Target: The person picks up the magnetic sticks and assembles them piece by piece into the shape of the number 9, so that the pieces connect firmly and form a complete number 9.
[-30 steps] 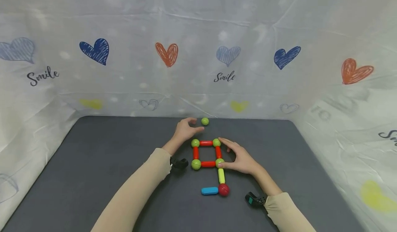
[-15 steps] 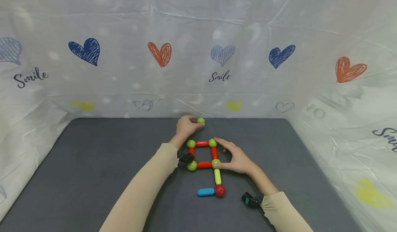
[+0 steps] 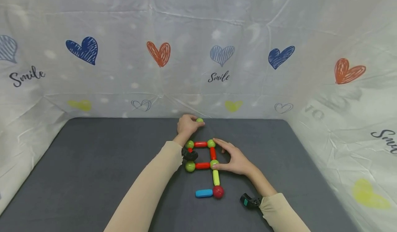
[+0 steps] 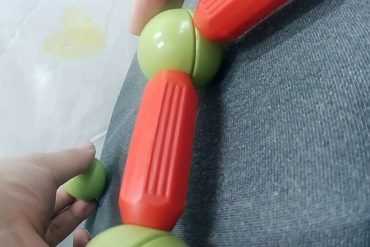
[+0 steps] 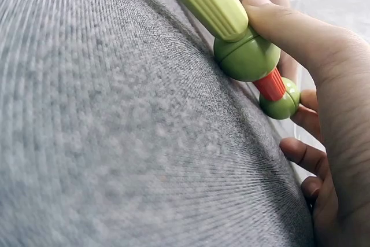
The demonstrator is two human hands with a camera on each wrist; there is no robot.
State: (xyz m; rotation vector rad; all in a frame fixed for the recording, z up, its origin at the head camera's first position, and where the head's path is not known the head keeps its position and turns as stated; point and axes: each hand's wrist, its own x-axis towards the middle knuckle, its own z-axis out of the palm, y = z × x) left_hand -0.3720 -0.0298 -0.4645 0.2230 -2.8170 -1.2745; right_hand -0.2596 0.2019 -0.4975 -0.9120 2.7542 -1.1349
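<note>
At the table's far edge my left hand [image 3: 187,124] pinches a loose green ball [image 3: 200,120] between thumb and fingers; the left wrist view shows that ball [image 4: 89,182] too. A ball-and-stick frame of red rods [image 3: 203,165] and green balls [image 3: 190,166] forms a square on the table. My right hand [image 3: 234,158] holds its right side, thumb on the near ball [image 5: 247,56] and index finger at the far one [image 5: 280,99]. From the near right corner a yellow-green rod [image 3: 216,178] runs to a red ball [image 3: 218,191], with a blue rod [image 3: 204,193] joined at its left. My left wrist strap hides part of the square's left rod.
The dark grey table [image 3: 102,163] extends around the frame. A pale curtain [image 3: 186,83] with printed hearts rises behind the far edge and along both sides. Black wrist straps [image 3: 251,201] sit at both cuffs.
My left hand has reached toward the far edge and taken hold of the loose green ball. The right hand keeps its hold on the square. The whole view has shifted slightly.
</note>
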